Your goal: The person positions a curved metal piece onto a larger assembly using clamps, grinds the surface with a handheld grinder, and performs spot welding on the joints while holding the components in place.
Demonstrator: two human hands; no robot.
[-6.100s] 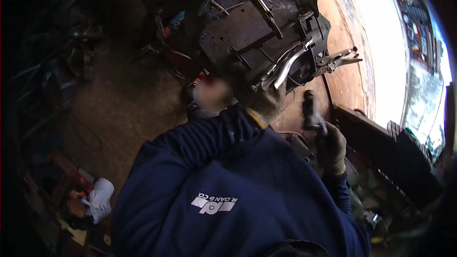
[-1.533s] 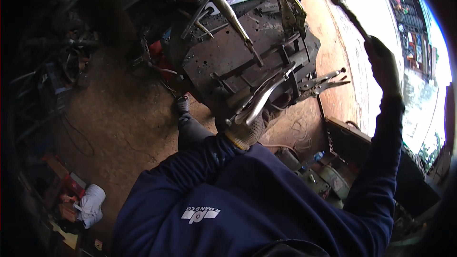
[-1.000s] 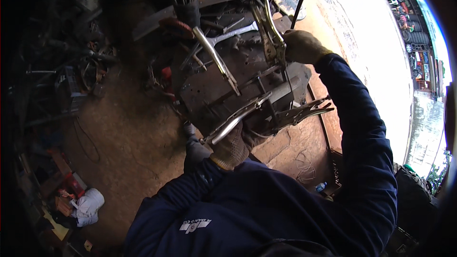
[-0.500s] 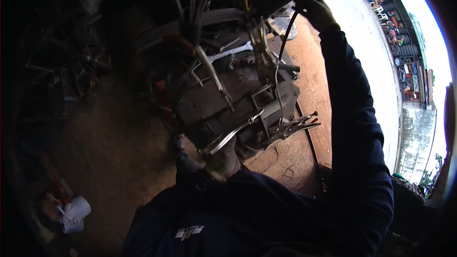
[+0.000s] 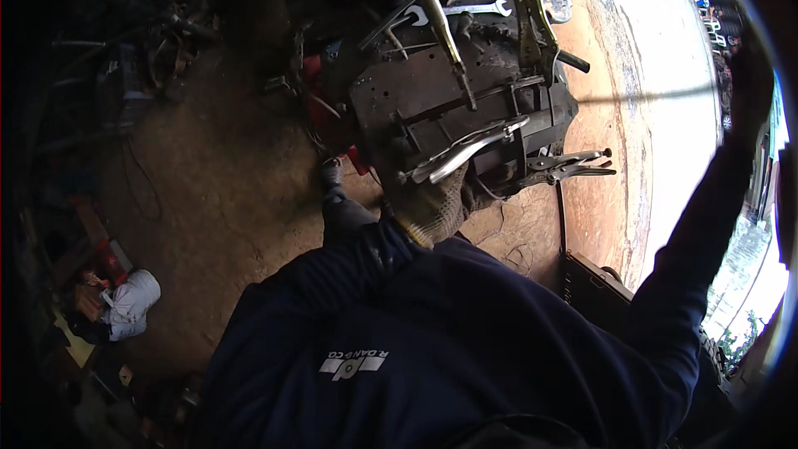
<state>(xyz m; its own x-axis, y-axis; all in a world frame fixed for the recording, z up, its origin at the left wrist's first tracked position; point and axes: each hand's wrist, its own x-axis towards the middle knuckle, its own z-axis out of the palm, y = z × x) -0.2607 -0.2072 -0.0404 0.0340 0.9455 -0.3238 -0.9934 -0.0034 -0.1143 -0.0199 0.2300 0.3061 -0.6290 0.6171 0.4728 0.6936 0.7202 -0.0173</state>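
Observation:
My left hand (image 5: 434, 206), in a grey knit glove with a yellow cuff, is at the near edge of a dark metal worktable (image 5: 391, 87). It lies right beside the silver handles of locking pliers (image 5: 470, 152). Its fingers are hidden, so its grip does not show. Those pliers rest across a rectangular steel frame (image 5: 465, 104) on the tabletop. A second pair of locking pliers (image 5: 573, 166) juts off the table's right side. Far out to the right, my arm is stretched and my right hand (image 5: 751, 66) is a dark shape, its fingers not discernible.
On the table's far part lie an open-end wrench (image 5: 478, 9), a pale-handled tool (image 5: 440, 21) and a long clamp (image 5: 544, 21). A dark box (image 5: 594, 283) stands on the floor at right. White cloth (image 5: 133, 303) lies at lower left, near dark clutter.
My right hand has swung from the dark bar above the table out to the far right. The view has shifted, and that bar is gone from it. My left hand stays by the locking pliers.

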